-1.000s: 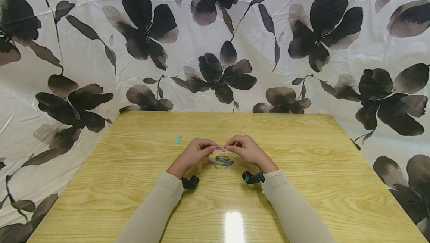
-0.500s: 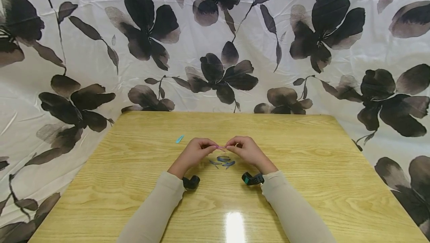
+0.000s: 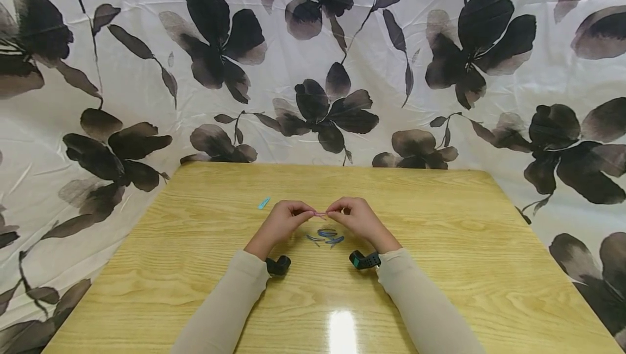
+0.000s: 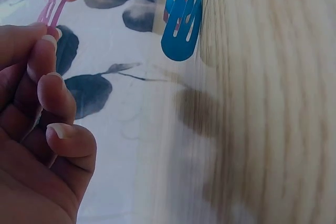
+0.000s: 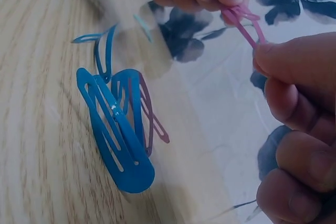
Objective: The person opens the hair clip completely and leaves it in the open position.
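A pink snap hair clip (image 3: 320, 214) is stretched between my two hands above the table. My left hand (image 3: 282, 224) pinches one end between thumb and fingertips. At the other end, the thumb and index finger of my right hand (image 3: 361, 220) pinch it, with the remaining fingers curled below. In the right wrist view the clip's two pink arms (image 5: 240, 29) stand apart, spread open. Just in front of the hands lies a small group of blue snap clips (image 5: 135, 176), overlapping one another, with a mauve clip (image 5: 160, 129) beside them.
A light turquoise clip (image 3: 264, 203) lies alone on the wooden table (image 3: 195, 245), left of the left hand. Black devices (image 3: 278, 266) are strapped to both wrists. A floral cloth (image 3: 274, 60) hangs behind the table and along its sides.
Both hands stay nearly in place, still pinching the pink clip, with only slight finger movement. The whole head view has shifted slightly. The clips on the table lie as before.
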`<action>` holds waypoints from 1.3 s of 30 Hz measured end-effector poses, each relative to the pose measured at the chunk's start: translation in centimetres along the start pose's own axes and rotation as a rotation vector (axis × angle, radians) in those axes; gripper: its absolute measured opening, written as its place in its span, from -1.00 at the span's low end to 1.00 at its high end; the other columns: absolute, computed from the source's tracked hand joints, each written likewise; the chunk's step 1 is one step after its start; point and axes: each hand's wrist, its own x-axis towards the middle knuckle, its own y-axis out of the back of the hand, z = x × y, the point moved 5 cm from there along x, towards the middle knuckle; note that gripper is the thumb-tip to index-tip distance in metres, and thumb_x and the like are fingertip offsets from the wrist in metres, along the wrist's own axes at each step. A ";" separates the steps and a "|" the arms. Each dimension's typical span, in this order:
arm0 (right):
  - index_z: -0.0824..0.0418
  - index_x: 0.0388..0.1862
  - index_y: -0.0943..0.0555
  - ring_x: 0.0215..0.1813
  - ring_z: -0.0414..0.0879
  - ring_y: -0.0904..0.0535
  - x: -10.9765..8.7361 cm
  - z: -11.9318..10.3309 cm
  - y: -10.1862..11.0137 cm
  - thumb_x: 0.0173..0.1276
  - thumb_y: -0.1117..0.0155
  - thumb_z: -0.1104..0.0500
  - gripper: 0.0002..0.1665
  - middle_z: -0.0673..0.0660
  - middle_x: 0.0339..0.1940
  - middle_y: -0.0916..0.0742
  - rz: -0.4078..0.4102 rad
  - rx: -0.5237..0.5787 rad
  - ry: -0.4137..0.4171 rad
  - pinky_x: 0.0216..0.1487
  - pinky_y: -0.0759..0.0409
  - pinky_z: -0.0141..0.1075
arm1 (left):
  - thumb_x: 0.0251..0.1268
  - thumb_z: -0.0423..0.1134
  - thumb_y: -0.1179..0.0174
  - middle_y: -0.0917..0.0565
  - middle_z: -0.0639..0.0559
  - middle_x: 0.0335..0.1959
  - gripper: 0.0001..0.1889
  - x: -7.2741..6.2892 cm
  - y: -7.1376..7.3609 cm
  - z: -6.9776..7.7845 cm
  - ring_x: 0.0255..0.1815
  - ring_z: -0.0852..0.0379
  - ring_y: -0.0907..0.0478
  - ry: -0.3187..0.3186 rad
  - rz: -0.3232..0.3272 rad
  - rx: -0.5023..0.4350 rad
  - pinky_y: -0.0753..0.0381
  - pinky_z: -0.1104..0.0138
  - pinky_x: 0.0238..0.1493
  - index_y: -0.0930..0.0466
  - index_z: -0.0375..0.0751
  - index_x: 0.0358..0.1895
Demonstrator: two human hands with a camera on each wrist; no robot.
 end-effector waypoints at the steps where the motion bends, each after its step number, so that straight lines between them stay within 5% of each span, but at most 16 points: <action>1: -0.03 -0.23 -0.75 -0.41 -0.11 -0.42 0.1 0.0 0.0 0.38 -0.28 0.07 -0.88 -0.09 -0.24 -0.73 0.004 -0.009 0.006 -0.37 -0.43 -0.32 | 0.37 -0.08 -0.20 -0.73 0.05 -0.22 -0.84 0.0 0.0 -0.1 -0.41 0.11 -0.43 0.006 0.002 0.002 -0.41 0.32 -0.39 -0.76 0.04 -0.21; 12: 0.02 -0.25 -0.75 -0.36 -0.14 -0.46 1.0 -0.1 -0.4 0.37 -0.30 0.07 -0.88 -0.05 -0.27 -0.74 0.025 -0.061 0.003 -0.30 -0.44 -0.31 | 0.30 -0.08 -0.27 -0.73 0.13 -0.21 -0.89 -0.2 0.5 -0.4 -0.25 0.16 -0.59 0.070 0.026 0.019 -0.56 0.29 -0.25 -0.78 0.09 -0.25; 25: 0.03 -0.29 -0.76 -0.28 -0.19 -0.53 2.0 0.3 -1.5 0.34 -0.32 0.08 -0.89 -0.05 -0.29 -0.74 0.009 -0.102 0.012 -0.16 -0.49 -0.30 | 0.29 -0.09 -0.28 -0.71 0.12 -0.27 -0.90 -0.2 1.1 -1.1 -0.37 0.13 -0.51 0.078 0.017 0.079 -0.50 0.29 -0.32 -0.78 0.10 -0.29; 39: 0.01 -0.29 -0.75 -0.38 -0.19 -0.46 2.6 0.5 -2.4 0.34 -0.32 0.09 -0.91 -0.06 -0.30 -0.72 -0.047 -0.161 0.014 -0.33 -0.46 -0.33 | 0.29 -0.12 -0.28 -0.69 0.12 -0.34 -0.88 -0.1 0.7 -1.8 -0.45 0.12 -0.45 0.111 -0.091 0.156 -0.45 0.30 -0.39 -0.78 -0.01 -0.25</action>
